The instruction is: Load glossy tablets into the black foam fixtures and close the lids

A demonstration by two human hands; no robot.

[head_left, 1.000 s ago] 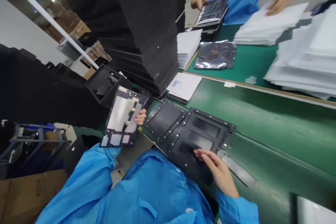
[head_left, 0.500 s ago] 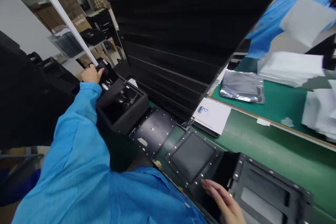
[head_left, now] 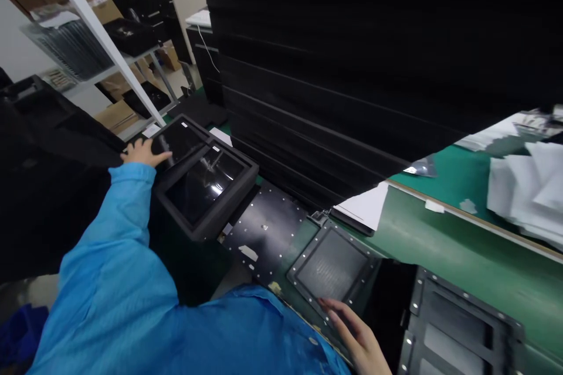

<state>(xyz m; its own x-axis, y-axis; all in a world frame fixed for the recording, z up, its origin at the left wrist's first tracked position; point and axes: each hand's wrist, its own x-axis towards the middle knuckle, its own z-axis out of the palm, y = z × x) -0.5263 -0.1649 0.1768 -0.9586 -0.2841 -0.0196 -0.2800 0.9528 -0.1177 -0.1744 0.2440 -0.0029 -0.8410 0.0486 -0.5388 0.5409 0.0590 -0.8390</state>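
My left hand [head_left: 143, 153] lies with fingers stretched flat on the far corner of a glossy dark panel [head_left: 181, 139] that rests in a black foam tray [head_left: 206, 187] at the left. My right hand [head_left: 358, 337], fingers spread, rests on the near edge of a black riveted fixture [head_left: 331, 269] with a grey recessed pad, on the green belt. Both arms wear blue sleeves. A flat black plate [head_left: 264, 228] with rivets lies between the tray and the fixture.
A tall stack of black foam sheets [head_left: 352, 58] fills the middle and top. A second black frame fixture [head_left: 461, 328] sits at the lower right on the green belt [head_left: 461, 252]. White sheets [head_left: 528, 193] lie at the right, a white card [head_left: 365, 205] by the stack. Shelving [head_left: 101, 41] stands at the left.
My left hand carried a tablet frame from beside my chest out to the black foam tray at the left, and now lies flat on it. The view swung left; my right hand stayed on the fixture.
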